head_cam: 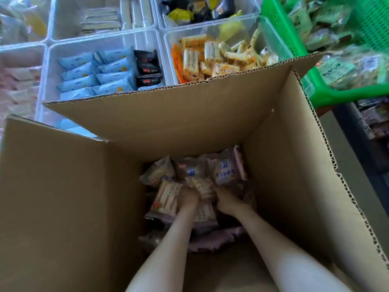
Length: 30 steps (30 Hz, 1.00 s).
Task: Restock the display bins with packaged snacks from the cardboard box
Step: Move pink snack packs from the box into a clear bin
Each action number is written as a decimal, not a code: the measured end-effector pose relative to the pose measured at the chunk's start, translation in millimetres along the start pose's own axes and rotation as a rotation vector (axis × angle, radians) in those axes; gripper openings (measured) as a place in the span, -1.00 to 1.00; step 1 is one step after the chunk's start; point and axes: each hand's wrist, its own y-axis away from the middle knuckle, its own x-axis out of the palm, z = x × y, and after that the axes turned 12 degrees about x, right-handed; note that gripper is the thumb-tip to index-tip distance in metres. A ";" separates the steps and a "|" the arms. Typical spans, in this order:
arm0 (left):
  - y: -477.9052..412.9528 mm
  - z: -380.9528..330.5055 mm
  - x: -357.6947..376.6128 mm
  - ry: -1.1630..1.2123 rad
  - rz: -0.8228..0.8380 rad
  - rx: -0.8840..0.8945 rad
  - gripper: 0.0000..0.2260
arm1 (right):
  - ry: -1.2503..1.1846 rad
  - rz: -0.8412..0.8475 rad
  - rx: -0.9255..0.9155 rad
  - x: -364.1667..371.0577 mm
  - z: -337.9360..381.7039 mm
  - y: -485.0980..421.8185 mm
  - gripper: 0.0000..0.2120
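A large open cardboard box (189,123) fills the near view, with several packaged snacks (227,169) piled at its bottom. Both my arms reach down into it. My left hand (188,197) grips a sandwich-style packet (166,197) at the left of the pile. My right hand (226,200) holds a small pale packet (203,186) between the two hands. Fingertips of both hands are partly hidden among the wrappers. Beyond the box stand clear display bins: one with blue and black packets (45,81), one with orange and cream packets (168,39).
A green plastic basket (280,28) of green-wrapped goods sits at the upper right, touching the box's far corner. More clear bins (51,17) line the back and left. A dark shelf edge (349,127) runs down the right side.
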 end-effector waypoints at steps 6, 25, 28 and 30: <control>10.8 -27.2 -13.5 0.126 -0.002 0.183 -0.72 | -0.908 0.097 0.032 -46.2 11.8 31.0 -0.57; 152.3 -91.3 -93.2 0.631 0.336 0.521 -0.83 | -1.425 -0.066 -0.300 -109.6 59.7 216.7 -0.63; 190.6 -84.4 -108.8 0.590 0.366 0.622 -0.75 | -1.441 -0.125 -0.370 -93.6 64.4 268.1 -0.70; 213.3 -76.0 -121.2 0.594 0.379 0.691 -0.74 | -1.446 -0.161 -0.429 -80.7 70.1 297.0 -0.67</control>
